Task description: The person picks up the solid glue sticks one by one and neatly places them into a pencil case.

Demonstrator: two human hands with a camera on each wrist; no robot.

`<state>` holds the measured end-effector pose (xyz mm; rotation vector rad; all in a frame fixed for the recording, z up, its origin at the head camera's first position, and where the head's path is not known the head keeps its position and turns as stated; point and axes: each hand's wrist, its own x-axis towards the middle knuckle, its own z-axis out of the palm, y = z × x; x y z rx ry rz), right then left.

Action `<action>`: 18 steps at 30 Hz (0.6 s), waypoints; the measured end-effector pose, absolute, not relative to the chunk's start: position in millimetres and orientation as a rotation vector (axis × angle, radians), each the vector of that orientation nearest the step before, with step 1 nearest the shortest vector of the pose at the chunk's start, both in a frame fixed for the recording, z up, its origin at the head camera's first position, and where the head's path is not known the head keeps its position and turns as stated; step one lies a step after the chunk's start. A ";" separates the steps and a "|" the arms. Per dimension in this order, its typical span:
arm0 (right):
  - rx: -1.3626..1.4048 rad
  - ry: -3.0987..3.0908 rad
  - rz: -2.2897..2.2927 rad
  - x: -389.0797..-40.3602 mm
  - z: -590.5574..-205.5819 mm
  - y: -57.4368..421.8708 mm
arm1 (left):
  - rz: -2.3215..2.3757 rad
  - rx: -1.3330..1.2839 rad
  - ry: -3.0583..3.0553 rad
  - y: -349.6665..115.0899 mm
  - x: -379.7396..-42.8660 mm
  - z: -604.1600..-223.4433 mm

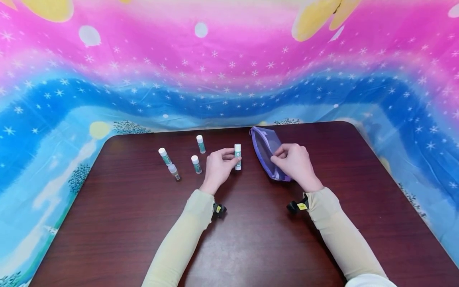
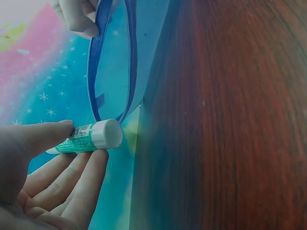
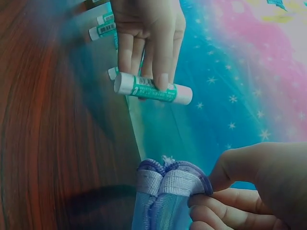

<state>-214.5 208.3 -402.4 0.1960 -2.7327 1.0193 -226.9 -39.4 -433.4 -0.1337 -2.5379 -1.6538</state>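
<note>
Between thumb and fingers, my left hand (image 1: 219,166) pinches a glue stick (image 1: 238,157) with a white cap and green label, held upright over the table. In the right wrist view that glue stick (image 3: 153,89) is apart from the pouch. My right hand (image 1: 295,162) pinches the edge of a purple mesh zipper pouch (image 1: 263,153), whose mouth gapes toward the left hand. The left wrist view shows the pouch's zipper edges (image 2: 132,57) spread apart. Whether anything lies inside the pouch I cannot tell.
Left of my left hand stand more glue sticks: one at the back (image 1: 201,144), one nearer (image 1: 196,164), one farther left (image 1: 165,156). A small clear-capped bottle (image 1: 174,172) stands close to the leftmost. Around the dark wooden table (image 1: 229,247) hangs a colourful printed cloth (image 1: 222,71).
</note>
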 end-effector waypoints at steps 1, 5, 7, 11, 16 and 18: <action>0.197 -2.732 1.025 -214.2 -402.4 207.3 | -1.654 -0.135 -2.538 -39.4 -226.8 -433.4; 0.196 -2.736 1.040 -212.8 -402.6 203.6 | -1.658 -0.140 -2.541 -39.2 -226.6 -433.1; 0.193 -2.742 1.045 -212.0 -402.9 202.2 | -1.661 -0.144 -2.542 -38.7 -226.8 -433.1; 0.192 -2.742 1.056 -211.0 -403.9 200.6 | -1.687 -0.152 -2.531 -37.4 -226.6 -432.7; 0.198 -2.740 1.077 -211.4 -405.5 198.4 | -1.737 -0.165 -2.522 -34.7 -227.9 -431.4; 0.200 -2.740 1.082 -211.5 -406.1 197.3 | -1.747 -0.156 -2.531 -33.0 -228.9 -431.0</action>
